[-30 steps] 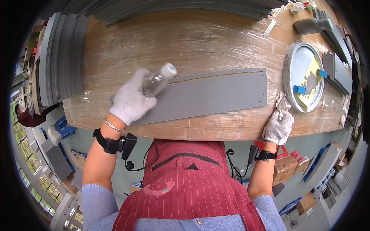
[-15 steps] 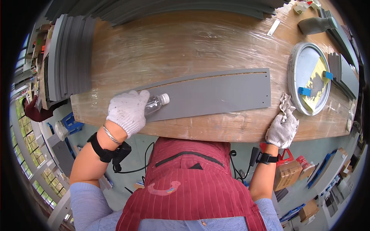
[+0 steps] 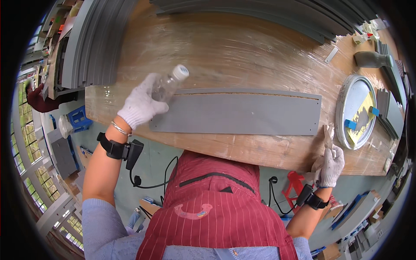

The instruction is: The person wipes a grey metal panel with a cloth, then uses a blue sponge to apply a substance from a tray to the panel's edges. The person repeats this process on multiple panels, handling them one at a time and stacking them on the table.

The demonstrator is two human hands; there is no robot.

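My left hand [image 3: 141, 106], in a white work glove, grips a clear plastic bottle [image 3: 169, 84] with a white cap, held tilted over the left end of a long grey panel [image 3: 242, 113]. That panel lies flat along the front of the wooden table [image 3: 225, 52]. My right hand [image 3: 331, 162], also gloved, is closed on a crumpled whitish rag [image 3: 326, 136] at the table's front edge, just below the panel's right end.
A round metal lid [image 3: 353, 93] holding yellow paste and blue-handled scrapers sits at the right. Stacks of grey panels [image 3: 93, 43] line the left and far edges. A grey funnel-shaped piece [image 3: 370, 59] lies at the far right. Another person [image 3: 37, 97] is at the far left.
My left hand dropped toward the table's front edge with the bottle, then lifted back up over the panel's left end. My right hand stays at the table edge with the rag.
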